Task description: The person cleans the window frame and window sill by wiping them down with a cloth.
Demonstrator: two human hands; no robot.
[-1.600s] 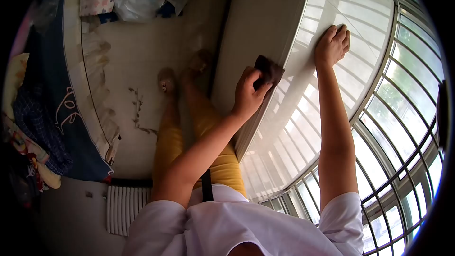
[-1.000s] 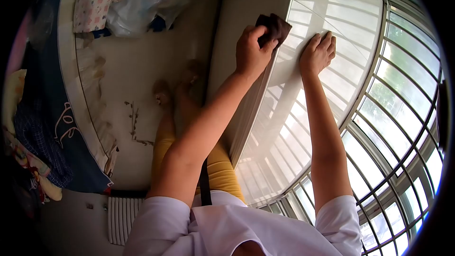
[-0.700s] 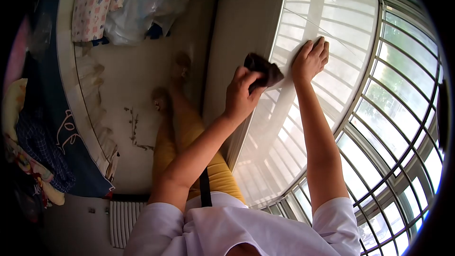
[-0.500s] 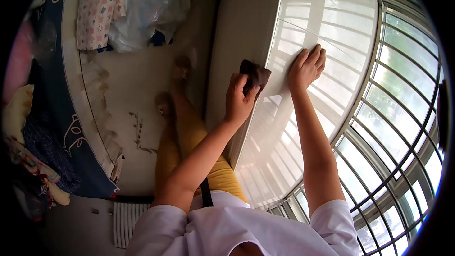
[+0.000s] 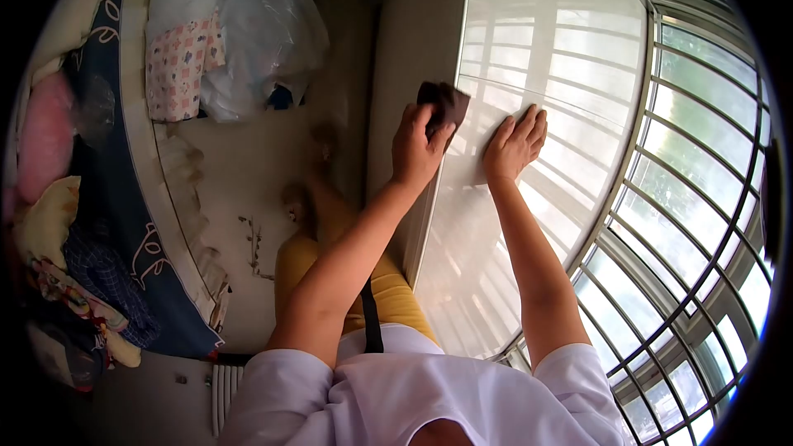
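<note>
A dark brown cloth (image 5: 446,107) is bunched in my left hand (image 5: 420,147), with the thumb and fingers closed round it. The cloth lies at the long edge of the glossy white sill (image 5: 496,223). Farther right, my right hand (image 5: 516,146) rests on the sill's surface with its fingers stretched out and nothing in it. Bar-shaped reflections and a thin seam line show on the sill around that hand.
Barred windows (image 5: 686,173) curve along the right side. On the left is a bed edge with a dark blue cover (image 5: 149,256) and piled clothes (image 5: 107,281). Plastic bags (image 5: 264,41) lie at the upper left, above the pale floor (image 5: 239,173).
My right hand has moved down and left in view along the sill. My left hand, still holding the cloth, went up the edge and came back down. The whole view has also shifted.
</note>
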